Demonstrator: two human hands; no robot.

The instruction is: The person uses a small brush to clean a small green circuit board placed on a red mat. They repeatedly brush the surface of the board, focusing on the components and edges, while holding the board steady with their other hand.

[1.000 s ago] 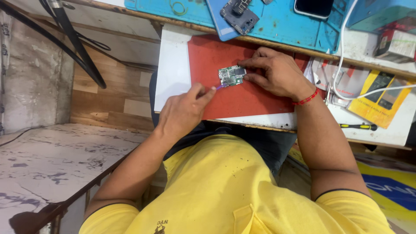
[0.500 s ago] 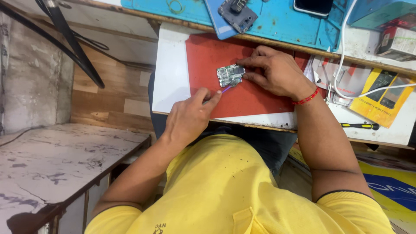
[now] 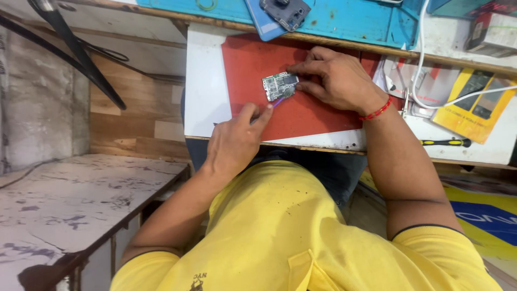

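The left hand (image 3: 234, 143) was seen closed around a thin purple tool (image 3: 276, 102), pinched between thumb and forefinger, with only the tip showing past the fingers. That tip was pointed up and to the right and was set against the lower edge of a small circuit board (image 3: 279, 85). The board was thus found just beyond the left fingertips, up and to the right of that hand.

The right hand (image 3: 336, 78) was laid flat-curled on the far side of the board, its fingertips pressed on the board's right edge so that the board was pinned in place. Nothing was gripped in that hand; the fingers were bent and spread lightly. A red thread band (image 3: 376, 111) was worn on the right wrist.

The board was lain on a red mat (image 3: 312, 116), between the two hands, near the mat's middle. The mat was spread on a white desk (image 3: 204, 91), which was shown bare at the left edge.

Farther out, a blue tray (image 3: 350, 19) was placed along the back of the desk, with a dark device (image 3: 284, 11) on it. To the right, a white cable (image 3: 420, 64), yellow packets (image 3: 474, 102) and a black-handled screwdriver (image 3: 444, 143) were seen. A yellow shirt (image 3: 301, 231) was seen below.
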